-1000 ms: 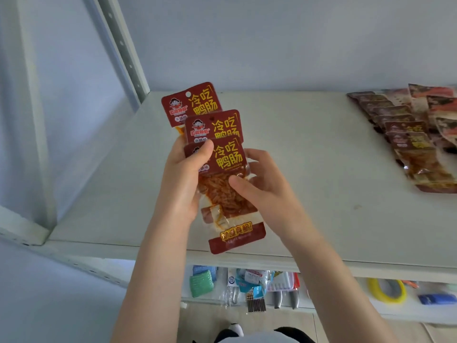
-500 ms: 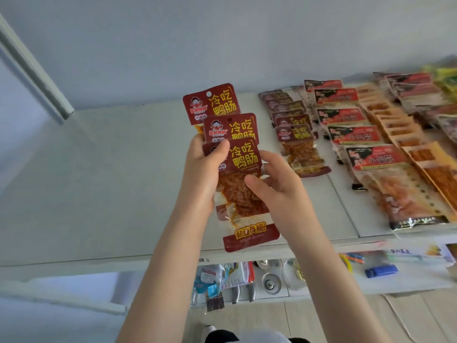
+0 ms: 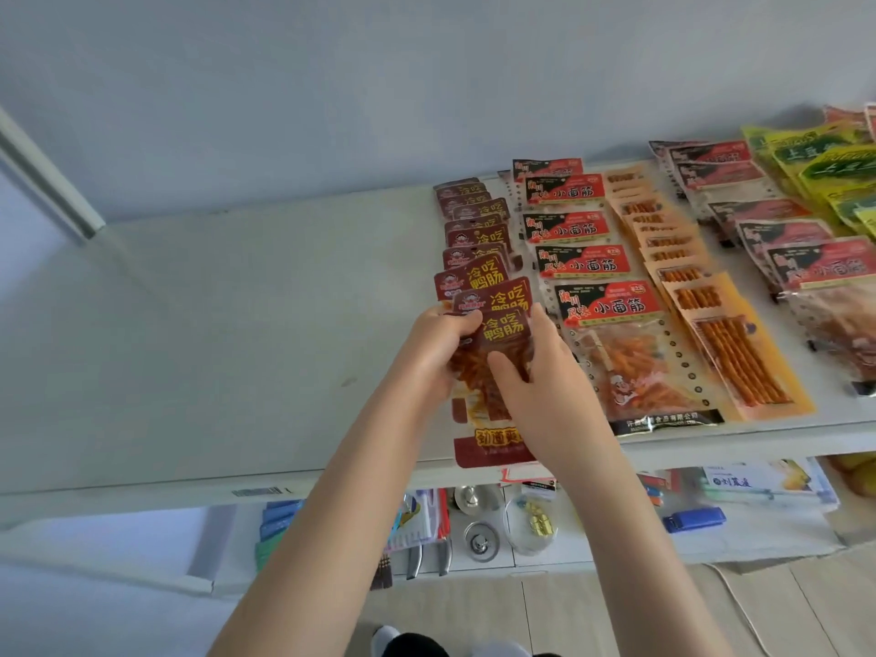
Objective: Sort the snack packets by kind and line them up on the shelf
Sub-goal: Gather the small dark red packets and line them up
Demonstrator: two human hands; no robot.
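Observation:
A fanned stack of three dark red snack packets [image 3: 503, 324] with yellow lettering is gripped by both hands above the shelf's front. My left hand [image 3: 433, 350] grips the stack's left edge, thumb on top. My right hand [image 3: 540, 377] holds the right edge, thumb across the clear window. The stack's top end overlaps the near end of a row of the same dark red packets [image 3: 476, 220] lying on the white shelf [image 3: 237, 334].
To the right lie rows of red-and-black packets [image 3: 588, 263], orange stick packets [image 3: 701, 296], more red packets [image 3: 801, 258] and yellow-green packets [image 3: 834, 168]. A lower shelf [image 3: 782, 533] holds stationery and hardware. A metal upright [image 3: 47, 182] stands at the left.
Both hands carried the three-packet stack rightward and down to the near end of the dark red row; the view swung right, revealing more sorted rows.

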